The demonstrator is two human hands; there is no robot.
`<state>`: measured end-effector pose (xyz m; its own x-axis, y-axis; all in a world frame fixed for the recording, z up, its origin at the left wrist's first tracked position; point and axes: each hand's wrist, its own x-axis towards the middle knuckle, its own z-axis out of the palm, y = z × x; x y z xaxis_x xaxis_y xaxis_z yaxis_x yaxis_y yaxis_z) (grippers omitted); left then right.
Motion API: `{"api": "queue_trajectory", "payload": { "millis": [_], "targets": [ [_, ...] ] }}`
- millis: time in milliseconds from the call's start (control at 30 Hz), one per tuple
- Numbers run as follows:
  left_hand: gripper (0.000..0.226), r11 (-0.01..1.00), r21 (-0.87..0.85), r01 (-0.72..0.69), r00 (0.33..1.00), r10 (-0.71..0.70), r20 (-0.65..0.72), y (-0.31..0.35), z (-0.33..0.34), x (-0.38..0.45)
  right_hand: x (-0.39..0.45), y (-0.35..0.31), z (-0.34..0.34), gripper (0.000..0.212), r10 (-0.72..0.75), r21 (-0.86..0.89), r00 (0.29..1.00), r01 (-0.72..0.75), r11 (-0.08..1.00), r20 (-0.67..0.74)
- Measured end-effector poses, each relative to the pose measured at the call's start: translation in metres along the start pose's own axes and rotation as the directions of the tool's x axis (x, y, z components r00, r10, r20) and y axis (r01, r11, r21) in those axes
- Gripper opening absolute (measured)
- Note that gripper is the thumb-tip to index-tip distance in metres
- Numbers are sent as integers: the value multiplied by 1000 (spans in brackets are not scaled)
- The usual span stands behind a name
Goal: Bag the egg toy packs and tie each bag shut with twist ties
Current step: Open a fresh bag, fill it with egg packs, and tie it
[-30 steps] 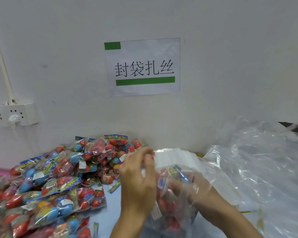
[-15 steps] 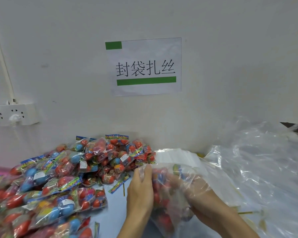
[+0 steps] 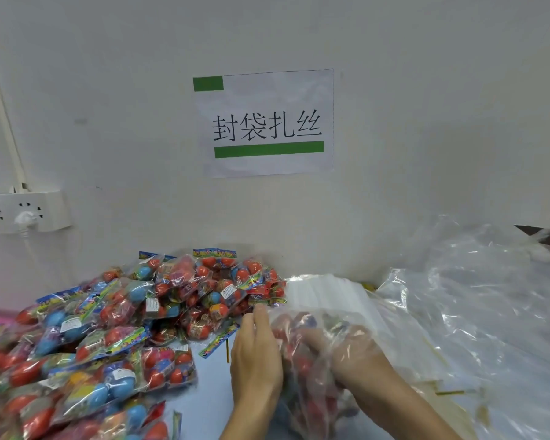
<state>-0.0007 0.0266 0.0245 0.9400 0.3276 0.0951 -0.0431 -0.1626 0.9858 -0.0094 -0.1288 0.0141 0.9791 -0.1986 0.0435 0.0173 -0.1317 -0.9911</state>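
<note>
I have a clear bag (image 3: 302,369) of red and blue egg toys between my two hands, near the front edge of the table (image 3: 210,404). My left hand (image 3: 256,360) stands edge-on against the bag's left side, fingers extended upward and flat against the plastic, so it presses rather than clasps. My right hand (image 3: 346,354) sits on the bag's right side with film draped over its fingers; they look curled into the plastic, gripping it, though blur hides the fingertips. The bag's mouth rises loose above both hands. The heap of loose egg toy packs (image 3: 134,315) covers the table's left part back to the wall, just beside my left hand. A stack of flat clear bags (image 3: 327,293) lies behind my hands, and crumpled clear plastic sheeting (image 3: 477,306) fills the right side. A yellow twist tie (image 3: 451,392) lies near the right edge.
</note>
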Motion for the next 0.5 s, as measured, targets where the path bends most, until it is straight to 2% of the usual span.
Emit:
{"api": "queue_trajectory", "payload": {
  "millis": [33, 67, 167, 233, 333, 367, 467, 500],
  "targets": [
    [35, 999, -32, -12, 1000, 12, 13, -2, 1, 1, -8, -4, 18, 41, -9, 1, 999, 9, 1000, 52],
    [34, 998, -60, 0, 999, 2, 41, -4, 2, 4, -17, -9, 25, 39, 41, 72, 998, -45, 996, 48],
    [33, 999, -13, -33, 996, 34, 85, -8, 1, 2, -13, -12, 33, 42, 76, 160, 996, -67, 985, -47],
    [33, 999, 15, -34, 992, 32, 121, -11, 2, 2, -17, -8, 33, 44, 107, 138, 992, -96, 986, -74],
    [32, 990, 99, -104, 991, 94, 98, -12, 2, 2, -16, -14, 38, 38, 15, -16, 989, -18, 1000, -150],
    [28, 983, 130, -127, 990, 117, 85, -12, 2, 2, -17, -12, 36, 35, -14, -108, 993, 2, 994, -113],
    [17, 970, 179, -163, 986, 152, 73, -12, 2, 2, -25, -13, 32, 12, -1, -215, 997, -16, 976, -79],
    [17, 969, 182, -167, 985, 156, 72, -12, 3, 2, -27, -14, 31, 15, -7, -250, 996, -16, 968, -89]
  ]
}}
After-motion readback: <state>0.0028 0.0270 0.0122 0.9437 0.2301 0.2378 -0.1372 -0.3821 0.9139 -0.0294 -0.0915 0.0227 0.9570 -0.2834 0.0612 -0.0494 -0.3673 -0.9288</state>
